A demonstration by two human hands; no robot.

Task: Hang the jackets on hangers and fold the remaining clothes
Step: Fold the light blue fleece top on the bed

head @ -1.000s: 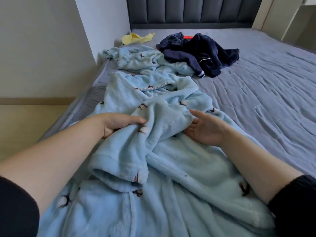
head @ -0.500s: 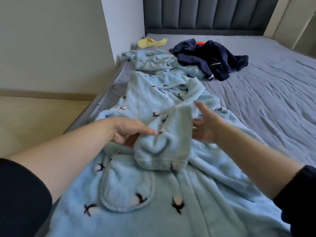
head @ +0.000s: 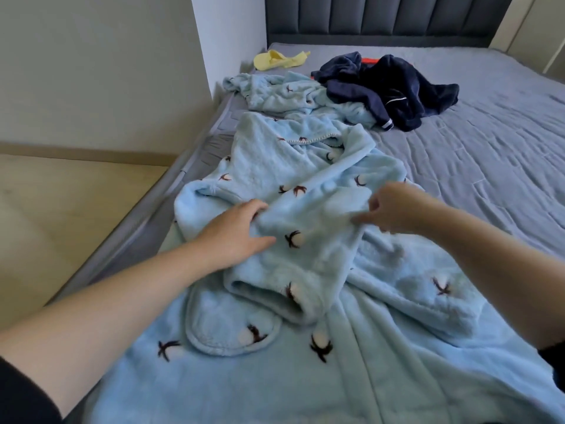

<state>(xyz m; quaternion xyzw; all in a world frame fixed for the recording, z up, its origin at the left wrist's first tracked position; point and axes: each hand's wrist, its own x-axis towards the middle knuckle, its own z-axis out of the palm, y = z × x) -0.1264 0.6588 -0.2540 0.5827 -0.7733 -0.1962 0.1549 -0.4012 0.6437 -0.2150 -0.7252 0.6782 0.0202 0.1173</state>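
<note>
left hand (head: pixel 234 232) and right hand (head: pixel 393 209) both gripping.

Saw robe (head: pixel 305 166) spread along left side of bed (head: pixel 489 154), pale blue fleece with dark-and-white print. Found sleeve (head: pixel 308 264) folded across robe's front, cuff (head: pixel 269 304) open toward camera, just above pocket (head: pixel 226 335). Had left hand (head: pixel 235 231) on sleeve's left edge, fingers curled into fleece, thumb lying on top. Had right hand (head: pixel 394 209) pinching sleeve's right edge, fingers curled, slightly blurred. Noted second pale blue piece (head: pixel 290 93) bunched beyond robe's far end, touching it. Noted navy garment (head: pixel 397 87) heaped right of that, overlapping it, orange scrap (head: pixel 370 60) peeking out behind. Spotted yellow item (head: pixel 275 59) near bed's far left corner, apart from the rest. Saw headboard (head: pixel 382 16) at far end, floor (head: pixel 61 194) at left.
</note>
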